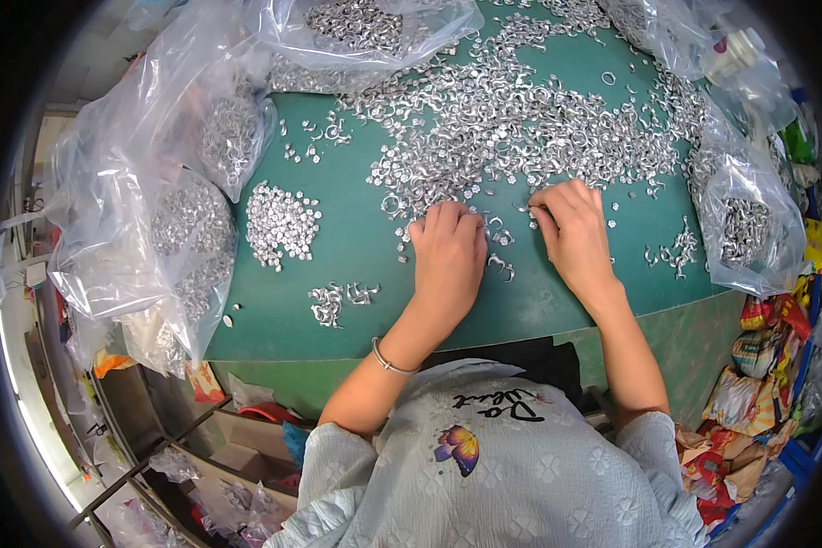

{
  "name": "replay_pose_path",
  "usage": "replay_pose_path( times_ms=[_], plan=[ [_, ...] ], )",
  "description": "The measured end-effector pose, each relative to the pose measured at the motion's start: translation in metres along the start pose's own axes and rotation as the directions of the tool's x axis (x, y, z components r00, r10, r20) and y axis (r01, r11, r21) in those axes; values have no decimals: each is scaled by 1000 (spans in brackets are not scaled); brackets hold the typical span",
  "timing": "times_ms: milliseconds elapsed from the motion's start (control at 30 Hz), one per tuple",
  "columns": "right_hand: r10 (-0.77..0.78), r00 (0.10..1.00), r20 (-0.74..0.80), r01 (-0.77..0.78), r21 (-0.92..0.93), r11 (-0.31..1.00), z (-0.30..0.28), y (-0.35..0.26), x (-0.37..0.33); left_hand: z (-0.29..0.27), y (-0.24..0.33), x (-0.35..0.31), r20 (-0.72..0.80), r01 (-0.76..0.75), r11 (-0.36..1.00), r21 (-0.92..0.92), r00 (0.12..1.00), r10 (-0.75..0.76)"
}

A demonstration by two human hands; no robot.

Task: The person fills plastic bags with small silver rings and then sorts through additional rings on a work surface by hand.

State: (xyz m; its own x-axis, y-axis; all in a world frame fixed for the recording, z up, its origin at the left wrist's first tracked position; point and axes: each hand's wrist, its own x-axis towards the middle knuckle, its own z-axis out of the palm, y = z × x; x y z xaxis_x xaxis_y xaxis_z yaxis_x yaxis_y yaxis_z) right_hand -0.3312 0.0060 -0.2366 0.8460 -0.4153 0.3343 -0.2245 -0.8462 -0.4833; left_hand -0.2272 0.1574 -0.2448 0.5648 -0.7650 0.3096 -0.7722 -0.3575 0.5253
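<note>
A large heap of small silver metal parts (511, 119), many of them curved or ring-shaped, spreads over the green table (356, 247). My left hand (449, 251) is at the heap's near edge, fingers curled down and close together; whatever they hold is hidden. To its right, my right hand (571, 228) is closed, its thumb and forefinger pinched at what looks like a small silver part. Between my hands lie a few loose curved pieces (500, 265). A pile of small, blocky silver pieces (281, 224) sits left of my left hand, with a cluster of curved parts (331, 303) nearer me.
Clear plastic bags (142, 219) filled with silver parts line the table's left side. Another filled bag (365, 32) sits at the back, and one (749, 224) at the right edge. A small group of curved parts (678, 248) lies near it. Crumpled packaging (740, 411) is piled beyond the table, lower right.
</note>
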Motion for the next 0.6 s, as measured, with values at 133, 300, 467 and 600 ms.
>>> replay_pose_path(
  times_ms=[133,300,467,600],
  plan=[
    [-64,994,-89,62,-26,998,5,-12,6,-2,-4,0,-12,23,1000,4,1000,-23],
    [-66,997,-41,69,69,995,4,-8,5,-8,-2,2,52,-6,999,42,999,4],
    [-46,997,65,36,146,989,-13,-15,-8,-10,-10,6,72,-36,999,-1,997,36],
    [-2,992,126,-11,99,995,-23,-26,-20,-18,-7,2,-18,-28,993,-113,999,26]
  ],
)
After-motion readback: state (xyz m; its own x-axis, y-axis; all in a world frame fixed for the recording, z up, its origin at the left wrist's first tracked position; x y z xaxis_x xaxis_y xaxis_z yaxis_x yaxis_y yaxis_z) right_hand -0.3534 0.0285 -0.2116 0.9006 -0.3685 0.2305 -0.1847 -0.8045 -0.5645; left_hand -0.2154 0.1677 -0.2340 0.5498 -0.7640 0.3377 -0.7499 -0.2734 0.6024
